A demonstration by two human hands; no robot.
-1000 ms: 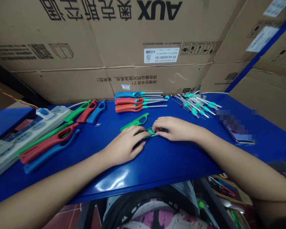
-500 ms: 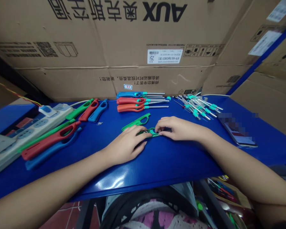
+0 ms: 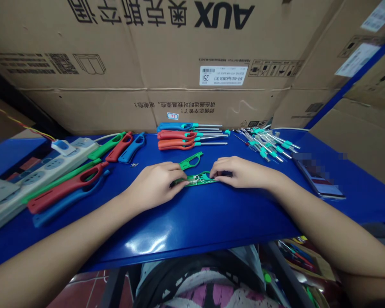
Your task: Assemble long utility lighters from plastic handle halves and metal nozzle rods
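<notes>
On the blue table lies an opened green lighter half-shell [image 3: 199,180], with thin white wires and small parts showing inside it. My left hand [image 3: 163,183] grips its left end between thumb and fingers. At the other end my right hand [image 3: 231,172] pinches the shell beside a teal piece; its fingertips are partly hidden. Just behind sits a matching green shell half [image 3: 191,161] with an oval finger hole, partly covered by my left hand. Further back, assembled lighters [image 3: 176,136] in blue, red and orange with metal tubes lie stacked.
Metal tubes with teal collars [image 3: 269,143] are piled at the back right, near a phone [image 3: 317,175]. Green, red and blue shells [image 3: 67,188] rest at left beside a white power strip [image 3: 40,175]. A cardboard box [image 3: 167,51] stands behind. Small metal pins [image 3: 134,165] lie left of centre.
My left hand has slid left along the green half-shell to its end, uncovering the wires in the middle. My right hand stays at the right end.
</notes>
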